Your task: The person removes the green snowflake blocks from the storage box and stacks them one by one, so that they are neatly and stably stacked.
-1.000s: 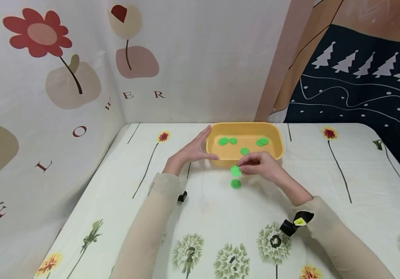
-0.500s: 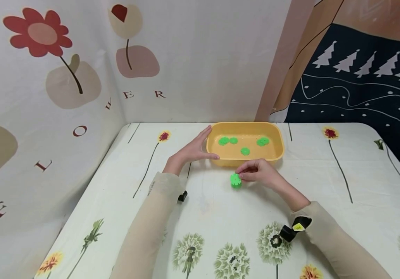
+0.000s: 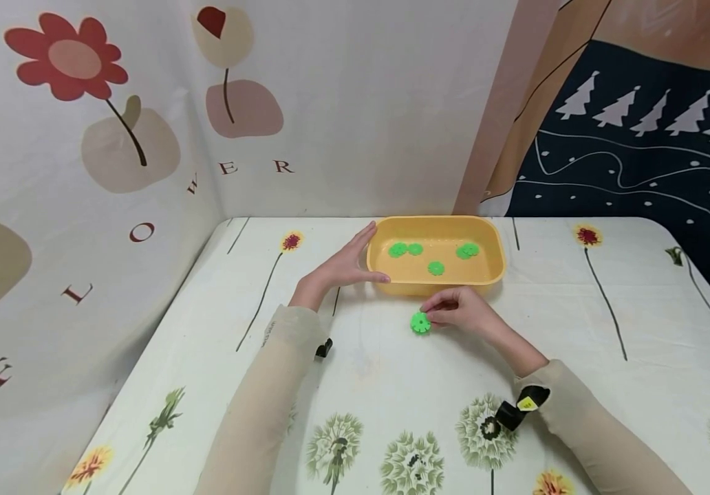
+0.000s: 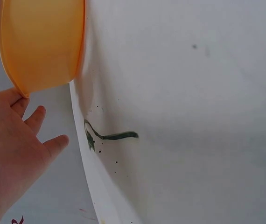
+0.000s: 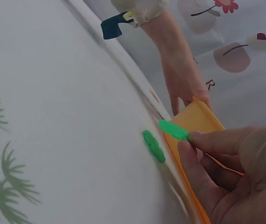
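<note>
Between right thumb and index finger, my right hand [image 3: 463,311] pinches a green notched plastic disc [image 3: 420,323] just in front of the yellow basin [image 3: 438,289]. In the right wrist view, the held disc [image 5: 174,129] is tilted above a second green disc [image 5: 153,146] lying on the table; the head view largely hides that second one behind it. My left hand [image 3: 344,267] rests spread against the basin's left end, thumb along the front and fingers at the rim [image 4: 27,93]. Inside the basin lie several more discs, including one near the front [image 3: 435,268].
The basin stands near the table's far edge, against a printed cloth backdrop [image 3: 355,124]. A flower-patterned cloth covers the table [image 3: 355,385]. Each sleeve cuff carries a black camera, the right one [image 3: 510,415] close above the cloth. A dark tree-patterned cloth [image 3: 633,158] hangs at the right.
My right hand has come down and toward me with the pinched disc, which now overlaps the disc on the table in the head view. The left hand and the basin stay put.
</note>
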`<state>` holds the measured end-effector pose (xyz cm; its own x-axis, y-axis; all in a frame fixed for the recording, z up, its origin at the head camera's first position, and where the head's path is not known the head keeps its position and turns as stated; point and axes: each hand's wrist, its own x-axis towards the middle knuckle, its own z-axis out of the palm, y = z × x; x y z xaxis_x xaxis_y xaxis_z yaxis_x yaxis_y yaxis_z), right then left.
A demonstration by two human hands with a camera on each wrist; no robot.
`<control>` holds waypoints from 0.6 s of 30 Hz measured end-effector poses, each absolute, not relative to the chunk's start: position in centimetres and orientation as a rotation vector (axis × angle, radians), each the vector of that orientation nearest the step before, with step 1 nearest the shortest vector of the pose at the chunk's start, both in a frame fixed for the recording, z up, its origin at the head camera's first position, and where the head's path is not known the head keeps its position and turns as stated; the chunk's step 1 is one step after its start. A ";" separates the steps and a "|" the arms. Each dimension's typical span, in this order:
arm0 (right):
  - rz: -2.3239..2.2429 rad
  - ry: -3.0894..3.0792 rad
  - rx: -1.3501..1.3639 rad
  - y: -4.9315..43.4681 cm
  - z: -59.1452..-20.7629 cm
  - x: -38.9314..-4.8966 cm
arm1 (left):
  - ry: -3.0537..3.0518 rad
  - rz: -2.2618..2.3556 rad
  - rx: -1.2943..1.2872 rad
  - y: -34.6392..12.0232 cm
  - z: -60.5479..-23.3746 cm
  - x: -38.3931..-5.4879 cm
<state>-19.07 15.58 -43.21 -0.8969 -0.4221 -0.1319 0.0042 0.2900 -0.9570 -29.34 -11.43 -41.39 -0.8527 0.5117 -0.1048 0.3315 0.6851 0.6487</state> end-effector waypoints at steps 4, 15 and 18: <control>-1.636 2.205 -0.369 15.6 -43.6 -19.2 | 2.621 0.927 0.670 -11.4 -41.3 -29.3; -1.637 2.187 -0.316 15.5 -44.0 -19.3 | 2.616 0.938 0.667 -11.4 -41.4 -29.4; -1.632 2.191 -0.310 15.4 -44.3 -19.4 | 2.616 0.939 0.667 -11.4 -41.4 -29.4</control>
<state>-19.44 15.43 -44.28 -0.8995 -0.4000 -0.1757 0.0539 0.2976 -0.9532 -29.41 -11.40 -41.44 -0.8534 0.5106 -0.1053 0.3270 0.6816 0.6547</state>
